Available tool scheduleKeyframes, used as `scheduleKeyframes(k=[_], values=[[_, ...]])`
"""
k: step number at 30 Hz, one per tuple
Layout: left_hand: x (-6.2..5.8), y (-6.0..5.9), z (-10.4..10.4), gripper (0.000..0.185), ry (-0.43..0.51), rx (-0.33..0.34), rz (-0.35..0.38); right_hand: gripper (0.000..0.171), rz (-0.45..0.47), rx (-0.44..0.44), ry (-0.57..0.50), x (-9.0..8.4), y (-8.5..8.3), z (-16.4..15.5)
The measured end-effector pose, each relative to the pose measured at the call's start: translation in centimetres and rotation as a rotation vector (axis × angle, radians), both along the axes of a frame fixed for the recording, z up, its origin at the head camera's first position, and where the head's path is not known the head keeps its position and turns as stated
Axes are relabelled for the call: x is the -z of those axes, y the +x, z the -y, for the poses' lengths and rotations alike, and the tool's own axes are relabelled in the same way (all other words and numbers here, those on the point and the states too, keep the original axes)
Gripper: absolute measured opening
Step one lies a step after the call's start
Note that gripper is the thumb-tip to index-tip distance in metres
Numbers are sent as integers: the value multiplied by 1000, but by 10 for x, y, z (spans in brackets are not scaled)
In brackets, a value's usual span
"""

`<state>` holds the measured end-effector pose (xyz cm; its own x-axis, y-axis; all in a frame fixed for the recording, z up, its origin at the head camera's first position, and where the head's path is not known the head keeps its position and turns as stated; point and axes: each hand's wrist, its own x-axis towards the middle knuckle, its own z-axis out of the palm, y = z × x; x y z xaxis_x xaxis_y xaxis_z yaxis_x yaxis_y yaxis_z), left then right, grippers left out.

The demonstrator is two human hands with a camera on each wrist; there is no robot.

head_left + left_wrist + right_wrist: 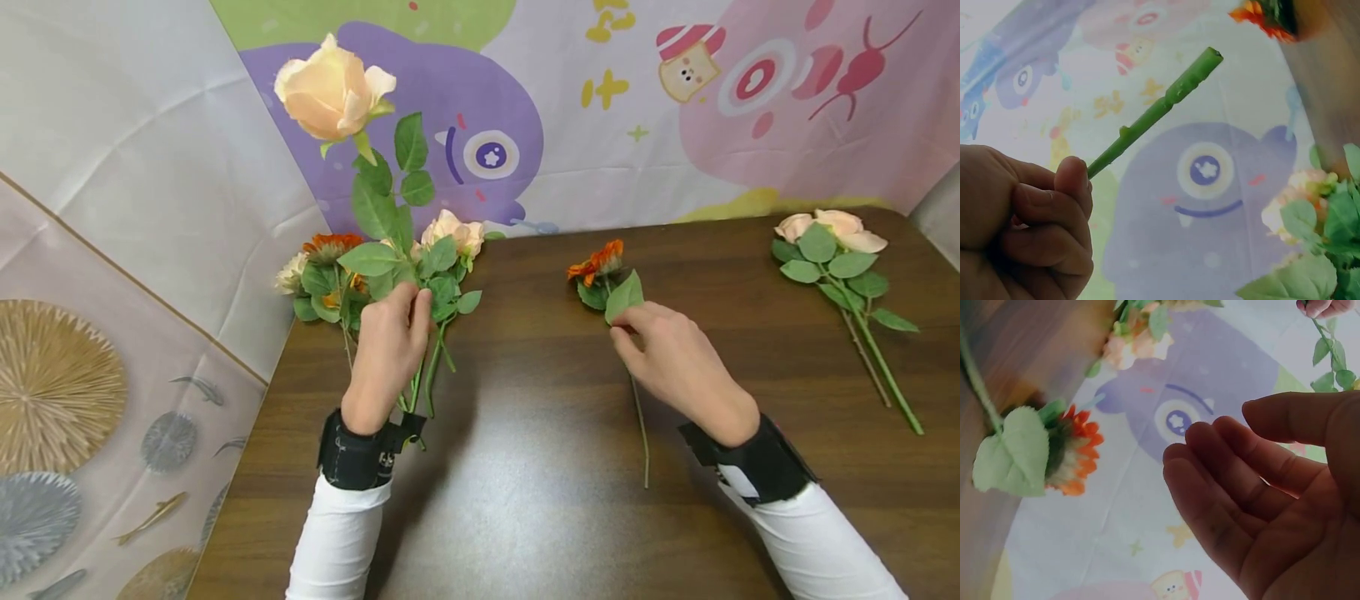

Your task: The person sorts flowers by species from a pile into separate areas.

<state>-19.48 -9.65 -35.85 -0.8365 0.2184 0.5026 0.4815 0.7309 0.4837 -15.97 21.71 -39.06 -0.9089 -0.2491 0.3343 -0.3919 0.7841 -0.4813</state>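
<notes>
Both arms wear long white sleeves: the left sleeve (337,537) enters the head view at about 7 o'clock, the right sleeve (817,542) at about 5 o'clock. Each wrist carries a black strap. The left strap (358,457) is broad and padded, with a small black block sticking out on its 3 o'clock side. The right strap (757,462) bears a small white patch near the sleeve edge. The left hand (386,354) and right hand (678,362) are bare, with short, unpainted nails.
</notes>
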Motion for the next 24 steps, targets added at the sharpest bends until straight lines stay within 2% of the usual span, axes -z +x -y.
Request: scheduleKeyframes(k=[3,11,19,24], values=[[-3,4,-5,27,38,41,-36,13,52,-49,-50,-3,2,2],[-7,18,-27,19,138,178,-97,23,143,-274,-206,-9,8,7],[-1,32,-53,16,202,314,-43,55,208,-393,-403,-10,16,23],[7,37,-66,15,214,370,-35,63,211,-425,-466,-6,20,34]])
